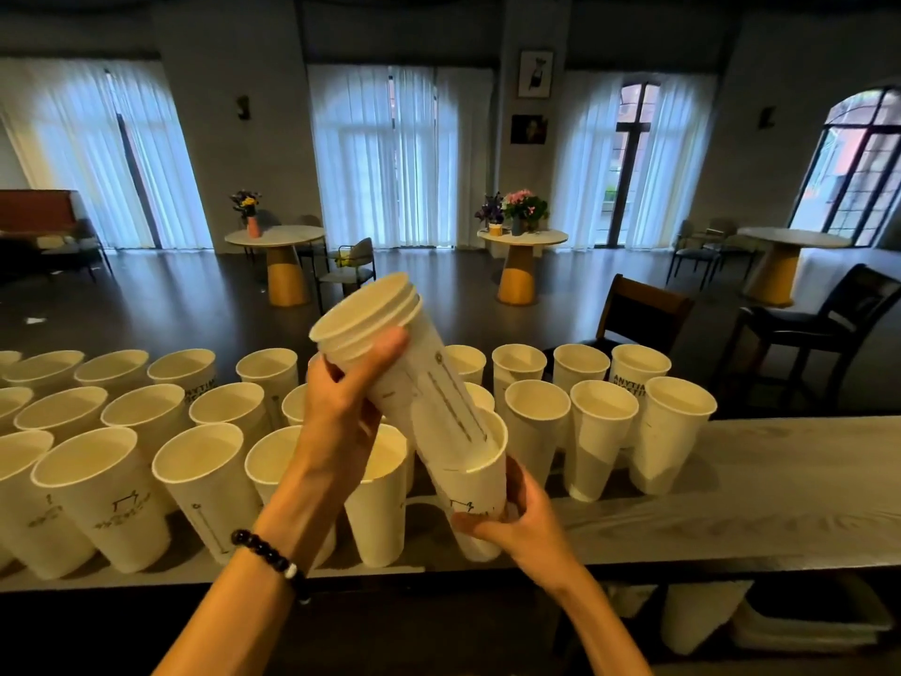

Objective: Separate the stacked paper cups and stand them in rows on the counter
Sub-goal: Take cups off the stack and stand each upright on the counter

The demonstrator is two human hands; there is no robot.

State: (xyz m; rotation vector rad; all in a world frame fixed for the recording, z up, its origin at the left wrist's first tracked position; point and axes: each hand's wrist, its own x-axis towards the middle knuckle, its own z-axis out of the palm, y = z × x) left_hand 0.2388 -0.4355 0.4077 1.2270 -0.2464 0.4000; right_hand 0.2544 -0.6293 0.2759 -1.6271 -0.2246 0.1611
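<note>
Cup separation at the table (731,485). The left hand (341,402) gripped the stack (390,344) near its upper rims, thumb across the wall, fingers curled behind. The stack was tilted, mouths toward the upper left, above the near edge of the table. The right hand (517,524) pinched the bottom cup (470,475) low on its wall near the base; this cup was partly drawn off, its rim well down the stack's side, with the stack's lower end still inside it. Judged from appearance, the cups were light, thin-walled paper: easily dented under a hard squeeze, smooth enough to slip, and likely to stick where nested. The firmest holds were probably the rolled rim and the base, as taken here. Separated cups (112,490) stood upright in rows on the table, to the left of and beyond the hands, and a few to their right.
</note>
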